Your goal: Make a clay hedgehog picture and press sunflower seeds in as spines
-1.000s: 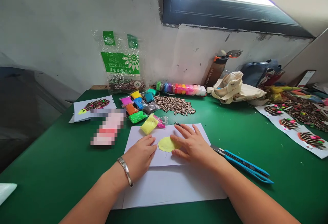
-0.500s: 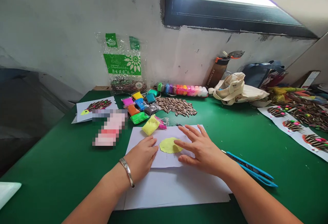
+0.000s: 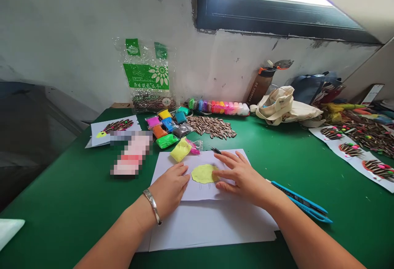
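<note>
Right hand [image 3: 237, 175] shifting toward the right rim of the clay [image 3: 201, 174]

Its fingers are standing spread, one tip seemingly touching the clay, which is lying on the paper [image 3: 191, 195]. Left of the clay, the left hand [image 3: 169, 186] is resting on the paper, fingers together; how firmly it is pressing, I cannot tell. If the right hand is pushing too strongly, the rim may be tearing; if the left hand is loosening, the paper may be slipping.

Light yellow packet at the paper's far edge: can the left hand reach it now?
Likely yes: the left hand rests on the paper just short of the packet, and nothing visible stands between them.
</note>
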`<state>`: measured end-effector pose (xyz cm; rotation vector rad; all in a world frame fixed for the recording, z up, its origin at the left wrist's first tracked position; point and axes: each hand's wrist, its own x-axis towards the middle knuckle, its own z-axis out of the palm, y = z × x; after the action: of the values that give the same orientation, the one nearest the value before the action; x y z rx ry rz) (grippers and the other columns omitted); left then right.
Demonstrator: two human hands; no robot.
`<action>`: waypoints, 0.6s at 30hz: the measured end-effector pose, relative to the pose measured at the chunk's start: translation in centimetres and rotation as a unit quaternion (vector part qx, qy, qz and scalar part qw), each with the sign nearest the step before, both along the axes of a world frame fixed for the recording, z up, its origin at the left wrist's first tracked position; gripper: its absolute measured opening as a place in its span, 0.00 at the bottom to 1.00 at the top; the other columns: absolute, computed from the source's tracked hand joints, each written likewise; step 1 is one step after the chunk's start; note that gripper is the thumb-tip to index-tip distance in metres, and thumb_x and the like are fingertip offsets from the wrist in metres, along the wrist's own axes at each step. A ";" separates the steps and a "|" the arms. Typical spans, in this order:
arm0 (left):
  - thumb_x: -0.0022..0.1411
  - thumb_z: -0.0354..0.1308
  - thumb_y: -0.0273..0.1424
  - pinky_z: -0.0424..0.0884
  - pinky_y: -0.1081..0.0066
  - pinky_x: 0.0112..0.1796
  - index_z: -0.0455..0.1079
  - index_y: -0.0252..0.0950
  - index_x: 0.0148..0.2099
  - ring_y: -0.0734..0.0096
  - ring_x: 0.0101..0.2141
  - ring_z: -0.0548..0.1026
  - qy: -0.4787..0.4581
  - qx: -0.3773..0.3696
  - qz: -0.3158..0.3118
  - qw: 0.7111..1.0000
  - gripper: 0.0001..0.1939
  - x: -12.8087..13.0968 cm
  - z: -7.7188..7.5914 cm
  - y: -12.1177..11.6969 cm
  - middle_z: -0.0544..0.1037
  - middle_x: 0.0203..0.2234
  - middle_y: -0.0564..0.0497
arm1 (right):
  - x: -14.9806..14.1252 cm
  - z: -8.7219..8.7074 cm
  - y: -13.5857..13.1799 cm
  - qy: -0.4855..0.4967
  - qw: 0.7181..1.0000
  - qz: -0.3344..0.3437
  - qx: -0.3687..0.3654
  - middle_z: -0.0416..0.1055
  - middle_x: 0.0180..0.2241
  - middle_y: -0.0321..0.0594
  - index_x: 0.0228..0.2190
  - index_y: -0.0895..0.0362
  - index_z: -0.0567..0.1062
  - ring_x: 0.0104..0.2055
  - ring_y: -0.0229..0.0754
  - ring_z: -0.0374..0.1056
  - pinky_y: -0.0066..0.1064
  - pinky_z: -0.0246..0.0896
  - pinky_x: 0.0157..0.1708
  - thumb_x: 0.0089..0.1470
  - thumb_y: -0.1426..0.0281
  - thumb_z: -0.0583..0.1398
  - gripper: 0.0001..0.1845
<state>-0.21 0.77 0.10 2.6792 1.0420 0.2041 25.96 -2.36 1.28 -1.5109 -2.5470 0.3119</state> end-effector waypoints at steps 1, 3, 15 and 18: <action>0.65 0.48 0.21 0.69 0.55 0.54 0.75 0.31 0.46 0.51 0.55 0.67 -0.003 -0.002 0.002 1.000 0.15 0.0 0.0 0.0 0.74 0.50 0.37 | 0.0 -0.4 0.1 0.013 1.000 -0.008 0.012 0.57 0.63 0.41 0.50 0.42 0.73 0.64 0.55 0.51 0.59 0.44 0.59 0.59 0.58 0.57 0.17; 0.64 0.49 0.21 0.69 0.54 0.54 0.75 0.31 0.46 0.51 0.55 0.67 -0.008 -0.005 0.005 1.000 0.15 0.0 0.1 0.0 0.74 0.50 0.37 | 0.0 -1.2 0.4 0.029 0.998 -0.031 0.035 0.56 0.63 0.45 0.55 0.45 0.69 0.63 0.54 0.52 0.57 0.47 0.59 0.58 0.62 0.58 0.22; 0.65 0.48 0.22 0.68 0.55 0.55 0.74 0.30 0.48 0.51 0.56 0.67 0.020 -0.006 0.009 1.000 0.15 0.2 0.1 0.1 0.73 0.52 0.37 | -2.0 -1.7 1.0 -0.017 0.989 -0.144 -0.025 0.47 0.66 0.46 0.62 0.44 0.58 0.67 0.62 0.41 0.65 0.33 0.60 0.51 0.53 0.61 0.39; 0.65 0.48 0.22 0.67 0.55 0.55 0.74 0.30 0.49 0.51 0.57 0.66 0.024 -0.006 0.006 1.000 0.16 0.2 0.2 0.0 0.72 0.52 0.36 | -1.8 -1.9 1.2 -0.023 0.987 -0.154 -0.038 0.47 0.66 0.47 0.62 0.44 0.57 0.67 0.63 0.39 0.65 0.31 0.60 0.50 0.52 0.62 0.40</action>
<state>-0.06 0.80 0.26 2.6794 1.0715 0.1351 24.14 -1.18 -0.62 -1.9277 -2.3078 0.3374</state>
